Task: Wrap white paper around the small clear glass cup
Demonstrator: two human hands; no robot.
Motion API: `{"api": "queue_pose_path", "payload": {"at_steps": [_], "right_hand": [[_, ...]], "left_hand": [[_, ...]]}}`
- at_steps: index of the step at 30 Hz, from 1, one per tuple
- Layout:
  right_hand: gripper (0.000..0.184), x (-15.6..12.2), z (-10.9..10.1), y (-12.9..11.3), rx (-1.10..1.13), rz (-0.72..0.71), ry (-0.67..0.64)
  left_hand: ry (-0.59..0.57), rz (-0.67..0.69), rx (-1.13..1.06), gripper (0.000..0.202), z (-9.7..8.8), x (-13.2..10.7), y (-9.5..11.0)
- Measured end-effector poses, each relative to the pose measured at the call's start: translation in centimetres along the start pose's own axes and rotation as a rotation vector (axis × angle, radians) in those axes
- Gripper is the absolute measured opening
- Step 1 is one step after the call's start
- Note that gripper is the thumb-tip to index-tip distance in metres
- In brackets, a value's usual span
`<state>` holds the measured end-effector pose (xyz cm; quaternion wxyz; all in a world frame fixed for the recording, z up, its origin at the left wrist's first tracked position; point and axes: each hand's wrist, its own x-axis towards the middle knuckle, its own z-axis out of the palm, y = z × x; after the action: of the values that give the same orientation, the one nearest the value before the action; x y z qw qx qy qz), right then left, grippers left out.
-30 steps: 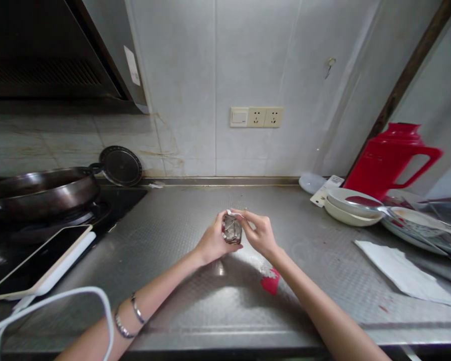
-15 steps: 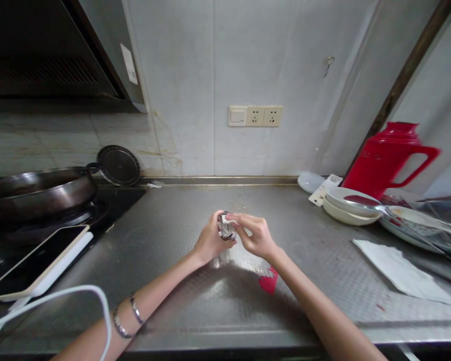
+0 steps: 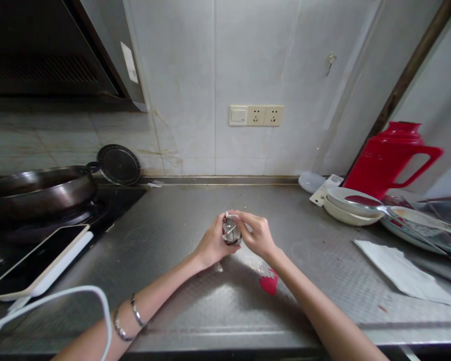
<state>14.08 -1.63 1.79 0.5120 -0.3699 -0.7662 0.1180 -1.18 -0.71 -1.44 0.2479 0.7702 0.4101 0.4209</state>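
My left hand is wrapped round a small, shiny, round glass, held above the steel counter with its open top towards me. My right hand pinches a small white piece that looks like tissue, at the glass's far rim. The fingertips of both hands nearly meet there and partly cover the rim. Below my right wrist, a pink-red scrap with a ragged edge lies on the counter.
On the left, a wide pan sits on the black stove, with a phone and white cable nearer me. To the right are a folded paper towel, stacked bowls with a spoon, plates and a red thermos.
The glass and both hands have shifted slightly to the right. My right fingers and the white piece have moved from over the opening to the far rim.
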Motion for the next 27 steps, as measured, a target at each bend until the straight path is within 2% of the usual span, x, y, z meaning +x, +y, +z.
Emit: {"api": "queue_pose_path", "payload": {"at_steps": [5, 10, 13, 16, 18, 22, 27], "right_hand": [[0.03, -0.2, 0.1, -0.2, 0.01, -0.134, -0.043], [0.028, -0.2, 0.0, -0.9, 0.036, -0.159, -0.087], [0.027, -0.1, 0.0, -0.8, 0.022, -0.141, 0.026], [0.028, 0.2, -0.2, -0.2, -0.052, -0.162, 0.154], [0.029, 0.3, -0.3, 0.2, -0.116, -0.237, 0.112], [0.034, 0.3, -0.4, 0.6, -0.229, -0.353, -0.081], [0.035, 0.2, -0.3, 0.3, -0.29, -0.434, -0.09]], "left_hand": [[0.021, 0.015, 0.02, 0.069, 0.0, 0.2, -0.1], [0.053, -0.009, -0.031, 0.074, -0.2, 0.6, -0.3], [0.063, -0.043, -0.047, 0.075, -0.2, 0.7, -0.4], [0.066, -0.006, -0.036, 0.074, -0.1, 0.6, -0.4], [0.067, 0.02, -0.018, 0.073, 0.0, 0.5, -0.3], [0.063, 0.027, -0.002, 0.066, -0.1, 0.5, 0.1], [0.062, 0.007, 0.035, 0.064, -0.5, 0.5, 0.6]]}}
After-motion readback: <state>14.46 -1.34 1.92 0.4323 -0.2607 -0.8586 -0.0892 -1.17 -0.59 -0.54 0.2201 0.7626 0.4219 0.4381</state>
